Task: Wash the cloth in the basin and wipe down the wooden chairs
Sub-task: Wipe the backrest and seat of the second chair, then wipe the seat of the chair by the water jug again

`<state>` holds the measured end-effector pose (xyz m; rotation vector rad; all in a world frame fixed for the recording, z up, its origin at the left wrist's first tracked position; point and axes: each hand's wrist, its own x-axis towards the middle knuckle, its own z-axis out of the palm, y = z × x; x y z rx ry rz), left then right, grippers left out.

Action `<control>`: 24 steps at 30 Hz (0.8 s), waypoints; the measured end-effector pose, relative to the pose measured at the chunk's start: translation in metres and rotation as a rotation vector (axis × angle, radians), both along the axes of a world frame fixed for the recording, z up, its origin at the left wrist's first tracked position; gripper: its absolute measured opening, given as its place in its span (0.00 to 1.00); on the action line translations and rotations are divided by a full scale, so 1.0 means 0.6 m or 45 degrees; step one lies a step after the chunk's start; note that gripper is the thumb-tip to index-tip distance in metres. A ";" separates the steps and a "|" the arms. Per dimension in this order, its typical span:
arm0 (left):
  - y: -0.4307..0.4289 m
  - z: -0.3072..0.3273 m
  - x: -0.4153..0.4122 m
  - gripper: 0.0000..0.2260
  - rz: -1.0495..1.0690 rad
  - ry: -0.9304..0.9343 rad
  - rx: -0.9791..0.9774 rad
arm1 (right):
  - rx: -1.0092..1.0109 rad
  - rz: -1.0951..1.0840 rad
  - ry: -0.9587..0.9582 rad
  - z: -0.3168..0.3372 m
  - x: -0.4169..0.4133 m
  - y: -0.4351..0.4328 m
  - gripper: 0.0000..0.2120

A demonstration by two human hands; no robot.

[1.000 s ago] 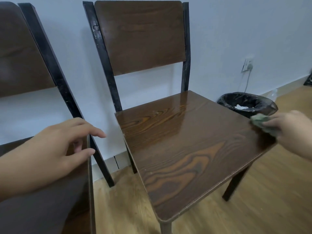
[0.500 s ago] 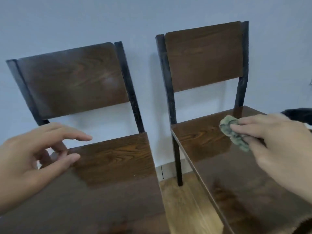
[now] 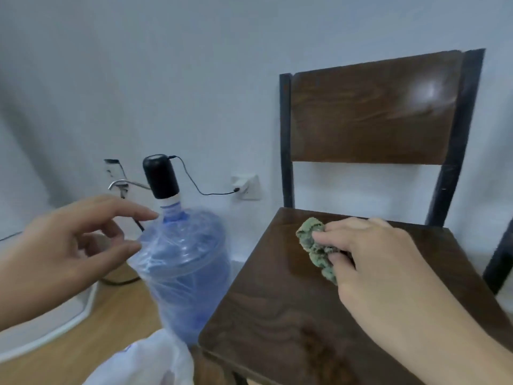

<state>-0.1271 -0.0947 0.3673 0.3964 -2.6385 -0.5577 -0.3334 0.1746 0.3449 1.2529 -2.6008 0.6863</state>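
- Where it rests on the dark wooden chair seat (image 3: pixel 291 301), the crumpled green cloth (image 3: pixel 315 247) is bunched in the right hand (image 3: pixel 380 273); judged soft, light, easily gripped anywhere.
- Left hand (image 3: pixel 63 254): fingers spread, holding nothing.

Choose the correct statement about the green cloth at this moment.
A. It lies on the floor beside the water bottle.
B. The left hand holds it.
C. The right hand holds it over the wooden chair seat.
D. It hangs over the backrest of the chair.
C: the right hand grips the bunched green cloth over the wooden chair seat; the left hand is open and empty.
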 end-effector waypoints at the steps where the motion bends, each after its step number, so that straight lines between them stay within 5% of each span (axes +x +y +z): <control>1: -0.017 -0.007 0.031 0.22 0.029 0.031 0.011 | 0.004 0.027 -0.001 -0.001 0.012 -0.029 0.23; 5: -0.073 -0.034 0.167 0.10 0.240 0.075 0.007 | -0.037 0.170 -0.004 -0.025 0.071 -0.139 0.22; 9: -0.103 -0.067 0.335 0.19 0.468 0.068 0.065 | -0.019 0.331 -0.086 -0.062 0.135 -0.244 0.19; 13: -0.094 -0.155 0.439 0.10 0.618 0.067 0.136 | 0.036 0.500 -0.175 -0.147 0.203 -0.320 0.20; 24: -0.020 -0.507 0.322 0.15 0.526 -0.108 0.541 | 0.554 0.534 -0.766 -0.498 0.289 -0.351 0.17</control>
